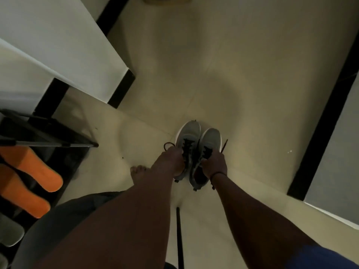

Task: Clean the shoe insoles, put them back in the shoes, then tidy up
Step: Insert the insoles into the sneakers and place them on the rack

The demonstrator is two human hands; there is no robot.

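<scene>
We are gripping a pair of grey shoes (196,152) at centre frame, left hand (171,160) holding one, right hand (214,162) the other. Their toes are pointing up-frame, away from us; orange insoles (33,179) are lying far lower left, nearer our left hand

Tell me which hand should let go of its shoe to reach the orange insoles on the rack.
Left, probably. The orange insoles lie at the far left of the view, on the left hand's side. The right hand grips the right shoe farther away and would have to cross the left shoe.
</scene>
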